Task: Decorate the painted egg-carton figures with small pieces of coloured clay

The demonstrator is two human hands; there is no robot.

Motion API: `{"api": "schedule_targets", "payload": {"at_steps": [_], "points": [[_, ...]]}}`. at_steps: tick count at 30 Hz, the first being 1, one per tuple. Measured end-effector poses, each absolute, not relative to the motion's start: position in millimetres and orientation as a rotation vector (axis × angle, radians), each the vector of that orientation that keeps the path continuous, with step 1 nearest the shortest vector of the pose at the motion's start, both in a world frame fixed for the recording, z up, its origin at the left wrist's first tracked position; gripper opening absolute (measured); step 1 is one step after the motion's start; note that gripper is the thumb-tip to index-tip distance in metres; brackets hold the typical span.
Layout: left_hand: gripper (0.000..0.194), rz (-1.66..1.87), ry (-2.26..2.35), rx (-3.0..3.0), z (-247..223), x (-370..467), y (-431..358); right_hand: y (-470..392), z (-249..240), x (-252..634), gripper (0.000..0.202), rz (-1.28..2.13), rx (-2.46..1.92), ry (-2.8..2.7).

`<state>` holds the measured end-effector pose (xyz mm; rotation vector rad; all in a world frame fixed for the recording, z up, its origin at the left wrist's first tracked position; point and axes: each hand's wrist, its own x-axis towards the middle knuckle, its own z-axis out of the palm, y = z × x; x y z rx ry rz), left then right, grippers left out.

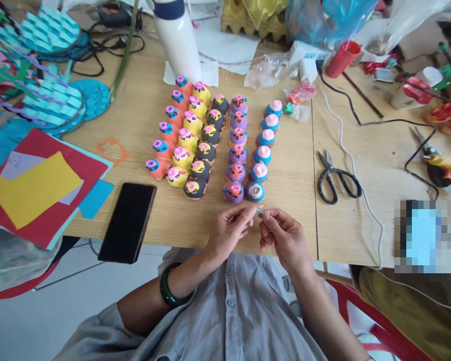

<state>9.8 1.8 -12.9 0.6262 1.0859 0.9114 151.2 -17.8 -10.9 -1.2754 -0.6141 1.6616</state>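
Observation:
Near the table's front edge, my left hand [231,225] and my right hand [285,234] face each other with fingertips pinched. Between them runs a thin green strip [259,211], apparently soft clay, an end at each hand. Just beyond it sits a blue clay figure [255,192] with a pink top and a small green ring on it. Behind that figure, several blue figures [263,155] with plain pink tops form a row. To their left stand rows of purple figures [237,154], black figures [205,152], yellow figures [188,139] and orange figures [161,169] with coloured faces.
Black scissors [336,180] lie to the right beside a white cable [346,140]. A dark phone [128,220] overhangs the front edge at left, near coloured paper sheets [33,185]. A white bottle [178,42] stands behind the rows; a yellow glue gun [445,165] is far right.

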Motion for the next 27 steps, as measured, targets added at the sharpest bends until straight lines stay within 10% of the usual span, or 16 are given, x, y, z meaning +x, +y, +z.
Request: {"api": "schedule_targets", "payload": {"at_steps": [27], "points": [[0.044, 0.821, 1.109, 0.901, -9.2, 4.3, 7.5, -19.6, -16.2, 146.9, 0.019, 1.199, -1.375, -1.075]]}}
